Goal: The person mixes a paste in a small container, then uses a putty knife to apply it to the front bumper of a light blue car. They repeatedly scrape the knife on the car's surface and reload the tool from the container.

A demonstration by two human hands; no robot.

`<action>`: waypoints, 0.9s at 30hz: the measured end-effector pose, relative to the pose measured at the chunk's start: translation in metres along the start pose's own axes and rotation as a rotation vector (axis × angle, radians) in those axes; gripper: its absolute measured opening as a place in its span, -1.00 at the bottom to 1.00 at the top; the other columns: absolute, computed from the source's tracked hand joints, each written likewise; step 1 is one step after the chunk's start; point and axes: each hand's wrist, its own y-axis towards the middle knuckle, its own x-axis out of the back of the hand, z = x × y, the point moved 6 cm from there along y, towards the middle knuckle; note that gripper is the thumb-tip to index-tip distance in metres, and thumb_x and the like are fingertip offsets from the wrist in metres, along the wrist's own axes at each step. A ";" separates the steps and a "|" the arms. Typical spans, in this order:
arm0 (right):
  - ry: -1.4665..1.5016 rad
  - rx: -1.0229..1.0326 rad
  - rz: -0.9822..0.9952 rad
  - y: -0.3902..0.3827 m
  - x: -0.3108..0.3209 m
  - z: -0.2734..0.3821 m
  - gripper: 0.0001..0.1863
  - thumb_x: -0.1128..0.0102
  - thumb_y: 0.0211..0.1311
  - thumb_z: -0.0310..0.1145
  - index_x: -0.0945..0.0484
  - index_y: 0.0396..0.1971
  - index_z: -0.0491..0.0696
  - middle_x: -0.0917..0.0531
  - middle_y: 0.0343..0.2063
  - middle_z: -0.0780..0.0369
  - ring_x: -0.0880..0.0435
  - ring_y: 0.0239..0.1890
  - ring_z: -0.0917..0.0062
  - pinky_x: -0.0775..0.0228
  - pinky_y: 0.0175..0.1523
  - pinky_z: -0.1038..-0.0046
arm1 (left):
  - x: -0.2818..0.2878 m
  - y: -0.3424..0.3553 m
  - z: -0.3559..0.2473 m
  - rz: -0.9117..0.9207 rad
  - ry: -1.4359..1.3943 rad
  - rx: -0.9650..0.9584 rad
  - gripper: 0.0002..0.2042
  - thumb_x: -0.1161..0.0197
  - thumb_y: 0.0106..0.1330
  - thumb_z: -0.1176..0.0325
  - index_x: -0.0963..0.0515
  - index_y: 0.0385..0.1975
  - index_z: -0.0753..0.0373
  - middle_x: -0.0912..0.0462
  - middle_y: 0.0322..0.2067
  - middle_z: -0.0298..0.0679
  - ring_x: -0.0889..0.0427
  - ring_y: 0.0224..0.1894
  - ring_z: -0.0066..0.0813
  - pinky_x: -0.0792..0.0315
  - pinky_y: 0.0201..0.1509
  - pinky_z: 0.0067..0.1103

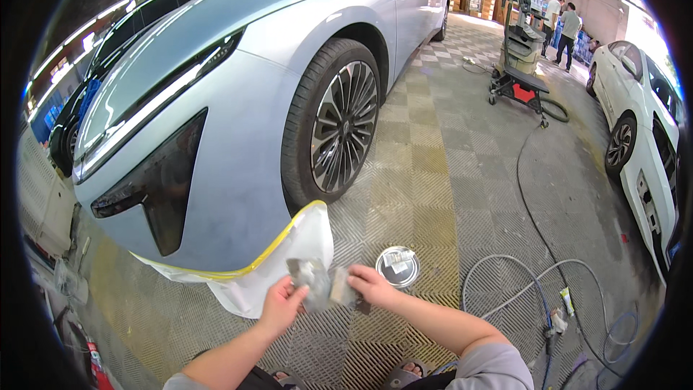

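Observation:
In front of the car's bumper, my left hand [281, 302] is closed on a grey flat plate [310, 280] with a pale smear on it. My right hand [372, 287] pinches a small tan-grey spreader [339, 286] close to the plate's right edge. Both pieces are blurred, so I cannot tell whether they touch. A round metal can [411, 269] with a small white tube [398, 259] on top stands on the floor just right of my right hand. White masking sheet [317, 235] with yellow tape [278, 242] hangs along the lower bumper of the silver-blue car [238, 144].
Hoses and a cable [498, 258] snake over the tiled floor at right. Farther back stands a wheeled sanding machine [521, 65]. A white car [635, 108] is parked at right, a dark car [137, 25] at left. Two people [567, 29] stand far off.

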 end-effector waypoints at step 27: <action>-0.340 0.274 -0.367 0.005 0.004 0.055 -0.80 -0.25 0.39 -0.38 -0.70 -0.14 -0.18 -0.71 -0.37 0.05 -0.71 -0.40 0.18 -0.53 -0.26 0.25 | -0.008 -0.024 0.016 0.158 0.978 -0.022 -0.80 -0.31 0.42 0.42 -0.65 -0.02 0.28 -0.74 -0.34 -0.03 -0.76 -0.36 -0.24 -0.59 -0.22 -0.39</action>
